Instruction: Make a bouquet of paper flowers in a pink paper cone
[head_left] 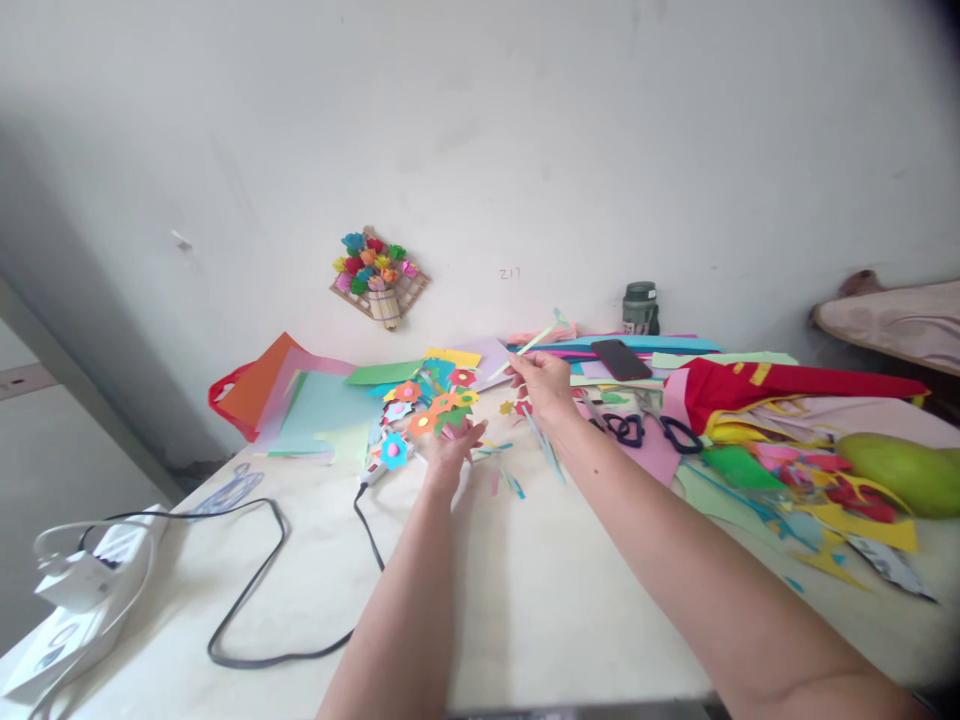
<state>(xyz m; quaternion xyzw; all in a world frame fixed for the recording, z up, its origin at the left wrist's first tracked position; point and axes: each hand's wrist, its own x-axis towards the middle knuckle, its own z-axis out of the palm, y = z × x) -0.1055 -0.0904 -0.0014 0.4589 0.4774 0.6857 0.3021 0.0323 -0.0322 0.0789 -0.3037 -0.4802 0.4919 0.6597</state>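
Observation:
My right hand pinches a thin pale green paper strip, which slants up to the right and has a small leaf-like piece at its tip. Close by on the left, my left hand is closed at the base of a bunch of paper flowers in orange, yellow, red and blue. Something pink shows between its fingers, which are partly hidden. A blue paper flower with a pink centre hangs at the bunch's lower left, by a white tool with a cord. Small paper scraps lie between my hands.
Coloured sheets lie at the back left. On the right are a phone, dark-handled scissors, a red cloth, a green fruit and scraps. A black cord crosses the left, near a power strip. A bottle stands behind.

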